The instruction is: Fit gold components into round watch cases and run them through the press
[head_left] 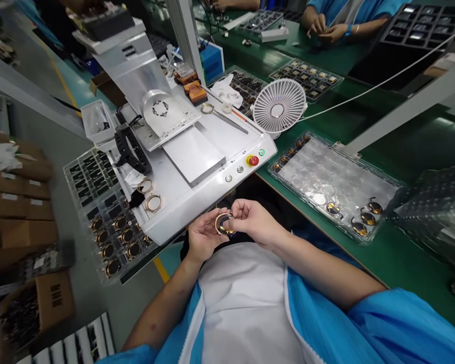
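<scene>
Close to my body, a round watch case (pixel 223 224) with a gold-coloured rim and a dark inside is held between both hands. My left hand (pixel 203 233) is closed around its left edge, the fingers behind it. My right hand (pixel 252 221) grips the other side, its thumb or a finger pressed on the inside of the case. Part of the watch case is hidden by the right fingers. Beyond the hands stands a white machine (pixel 197 187) with a metal fixture plate. Two gold-coloured rings (pixel 153 203) lie on its left front corner.
A clear tray (pixel 326 177) with several watch parts lies on the green bench to the right. On the left, another tray (pixel 116 237) holds several round watch cases. A white fan (pixel 278 108) and a red button (pixel 253 161) are ahead. Co-worker's hands (pixel 326 31) work across the bench.
</scene>
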A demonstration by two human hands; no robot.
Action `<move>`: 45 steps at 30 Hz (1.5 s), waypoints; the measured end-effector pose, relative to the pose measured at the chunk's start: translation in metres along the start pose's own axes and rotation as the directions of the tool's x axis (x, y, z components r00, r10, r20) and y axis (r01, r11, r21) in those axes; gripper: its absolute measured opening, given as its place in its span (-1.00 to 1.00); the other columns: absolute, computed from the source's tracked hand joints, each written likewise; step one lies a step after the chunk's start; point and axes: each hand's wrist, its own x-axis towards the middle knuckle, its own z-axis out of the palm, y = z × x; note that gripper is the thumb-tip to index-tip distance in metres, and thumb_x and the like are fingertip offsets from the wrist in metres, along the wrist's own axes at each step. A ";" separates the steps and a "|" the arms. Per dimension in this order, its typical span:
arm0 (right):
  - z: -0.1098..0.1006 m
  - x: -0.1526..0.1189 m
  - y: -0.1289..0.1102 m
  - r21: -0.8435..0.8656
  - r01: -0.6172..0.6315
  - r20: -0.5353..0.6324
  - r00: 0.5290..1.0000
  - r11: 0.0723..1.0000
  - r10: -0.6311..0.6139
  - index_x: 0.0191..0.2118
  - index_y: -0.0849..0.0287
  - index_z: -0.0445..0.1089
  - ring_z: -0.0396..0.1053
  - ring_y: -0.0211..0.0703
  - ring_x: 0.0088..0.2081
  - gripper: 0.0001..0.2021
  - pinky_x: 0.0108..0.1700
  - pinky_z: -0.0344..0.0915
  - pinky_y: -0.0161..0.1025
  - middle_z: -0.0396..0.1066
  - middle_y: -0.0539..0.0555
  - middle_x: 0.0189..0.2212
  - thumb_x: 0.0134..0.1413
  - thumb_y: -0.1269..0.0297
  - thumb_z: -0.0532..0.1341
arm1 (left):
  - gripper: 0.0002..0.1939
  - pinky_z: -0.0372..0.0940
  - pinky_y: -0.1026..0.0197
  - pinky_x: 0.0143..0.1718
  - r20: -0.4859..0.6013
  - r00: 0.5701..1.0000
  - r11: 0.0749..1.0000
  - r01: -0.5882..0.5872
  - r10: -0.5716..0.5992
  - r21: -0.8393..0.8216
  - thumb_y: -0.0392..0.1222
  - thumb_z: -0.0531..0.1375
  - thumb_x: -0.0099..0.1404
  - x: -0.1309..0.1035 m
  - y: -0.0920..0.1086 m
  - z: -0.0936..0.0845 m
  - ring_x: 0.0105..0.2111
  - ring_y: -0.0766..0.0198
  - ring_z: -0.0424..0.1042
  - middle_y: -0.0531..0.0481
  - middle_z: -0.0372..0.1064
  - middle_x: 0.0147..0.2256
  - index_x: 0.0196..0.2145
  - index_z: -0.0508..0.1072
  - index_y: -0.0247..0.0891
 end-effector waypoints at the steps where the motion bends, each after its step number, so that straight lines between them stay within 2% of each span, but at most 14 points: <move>1: 0.002 0.000 -0.001 -0.016 0.030 -0.017 0.999 0.999 -0.030 -0.53 0.16 0.22 0.26 -0.41 -0.57 -0.60 -0.50 0.21 -0.42 0.33 -0.16 -0.63 -0.37 0.38 0.51 | -0.35 0.56 -0.01 -0.04 -0.001 1.000 1.000 -0.008 0.008 0.004 -0.13 0.62 -0.11 -0.001 -0.001 -0.001 -0.05 -0.02 0.65 -0.12 0.64 -0.03 -0.01 0.63 -0.08; 6: 0.009 -0.001 -0.005 -0.084 0.057 -0.029 0.998 0.995 -0.060 -0.47 0.12 0.19 0.21 -0.42 -0.58 -0.66 -0.54 0.10 -0.44 0.30 -0.21 -0.63 -0.33 0.39 0.40 | -0.36 0.56 0.05 0.00 -0.004 0.999 0.999 -0.054 0.053 -0.011 -0.17 0.62 -0.09 -0.001 -0.006 -0.003 -0.04 0.02 0.65 -0.11 0.64 -0.02 -0.01 0.65 -0.04; 11: 0.005 0.001 -0.005 -0.150 0.045 0.028 0.999 0.988 -0.041 -0.39 0.12 0.18 0.27 -0.39 -0.56 -0.64 -0.52 0.15 -0.42 0.37 -0.18 -0.57 -0.29 0.41 0.39 | -0.37 0.57 0.15 -0.04 0.016 0.996 0.996 -0.092 0.093 -0.012 -0.17 0.62 -0.11 0.000 -0.006 -0.004 -0.08 0.07 0.66 -0.10 0.64 -0.04 -0.03 0.66 0.00; 16: 0.001 0.004 -0.009 -0.205 0.000 0.035 0.999 0.979 0.007 -0.36 0.13 0.22 0.30 -0.36 -0.55 -0.63 -0.51 0.21 -0.41 0.38 -0.17 -0.58 -0.32 0.43 0.40 | -0.40 0.59 0.10 -0.06 0.012 0.998 0.998 -0.063 0.063 0.002 -0.14 0.61 -0.08 -0.001 -0.006 -0.006 -0.10 0.04 0.67 -0.10 0.64 -0.04 -0.03 0.66 0.01; 21: 0.004 0.005 -0.014 -0.185 -0.050 0.017 0.998 0.981 0.054 -0.36 0.15 0.24 0.32 -0.36 -0.55 -0.63 -0.53 0.25 -0.42 0.41 -0.15 -0.56 -0.35 0.52 0.37 | -0.40 0.57 0.17 -0.04 0.054 0.994 0.995 -0.100 0.099 0.004 -0.18 0.58 0.01 -0.003 -0.010 -0.010 -0.03 0.08 0.65 -0.08 0.62 0.01 0.03 0.62 0.04; 26: 0.004 0.005 -0.014 -0.182 -0.056 0.006 0.998 0.982 0.058 -0.35 0.15 0.24 0.34 -0.35 -0.55 -0.62 -0.54 0.28 -0.43 0.43 -0.15 -0.54 -0.34 0.54 0.38 | -0.39 0.59 0.14 -0.09 0.016 0.994 0.994 -0.109 0.108 0.028 -0.12 0.61 -0.07 -0.002 -0.010 -0.009 -0.13 0.10 0.68 -0.05 0.65 -0.05 -0.02 0.65 0.05; 29: 0.004 0.005 -0.013 -0.182 -0.062 0.008 0.998 0.981 0.065 -0.35 0.15 0.24 0.35 -0.36 -0.56 -0.61 -0.54 0.30 -0.43 0.43 -0.15 -0.54 -0.32 0.57 0.38 | -0.40 0.59 0.12 -0.07 0.010 0.994 0.993 -0.109 0.109 0.041 -0.09 0.61 -0.07 -0.002 -0.009 -0.007 -0.11 0.08 0.67 -0.05 0.65 -0.06 -0.03 0.65 0.06; 36: 0.003 0.008 -0.012 -0.127 -0.104 0.018 0.994 0.986 0.107 -0.34 0.15 0.21 0.35 -0.37 -0.60 -0.59 -0.56 0.34 -0.43 0.43 -0.18 -0.58 -0.27 0.63 0.39 | -0.43 0.57 0.15 -0.01 0.058 0.986 0.988 -0.156 0.154 0.020 -0.11 0.57 0.04 -0.002 -0.008 -0.005 -0.04 0.10 0.65 -0.05 0.62 -0.01 0.04 0.62 0.04; 39: 0.000 0.008 -0.010 -0.138 -0.128 0.027 0.991 0.982 0.133 -0.32 0.14 0.21 0.38 -0.32 -0.61 -0.51 -0.57 0.39 -0.40 0.44 -0.18 -0.60 -0.29 0.57 0.50 | -0.43 0.57 0.16 -0.01 0.057 0.985 0.986 -0.167 0.165 0.019 -0.15 0.56 0.06 -0.003 -0.009 -0.006 -0.03 0.10 0.65 -0.05 0.61 0.01 0.05 0.61 0.04; 41: -0.003 0.007 -0.009 -0.202 -0.130 0.003 0.991 0.971 0.133 -0.32 0.16 0.26 0.41 -0.29 -0.59 -0.49 -0.59 0.40 -0.41 0.45 -0.14 -0.61 -0.32 0.47 0.59 | -0.43 0.57 0.15 0.00 0.033 0.985 0.985 -0.172 0.171 0.032 -0.16 0.56 0.05 -0.003 -0.010 -0.006 -0.02 0.09 0.64 -0.05 0.61 0.01 0.04 0.62 0.05; 45: -0.006 0.005 -0.004 -0.283 -0.173 0.015 0.983 0.943 0.184 -0.48 0.21 0.33 0.38 -0.33 -0.65 -0.58 -0.65 0.34 -0.45 0.47 -0.03 -0.65 -0.18 0.21 0.60 | -0.45 0.57 0.08 0.01 0.000 0.986 0.984 -0.165 0.166 0.063 -0.16 0.56 0.05 -0.005 -0.009 -0.003 -0.05 0.06 0.65 -0.07 0.62 -0.01 0.01 0.63 0.06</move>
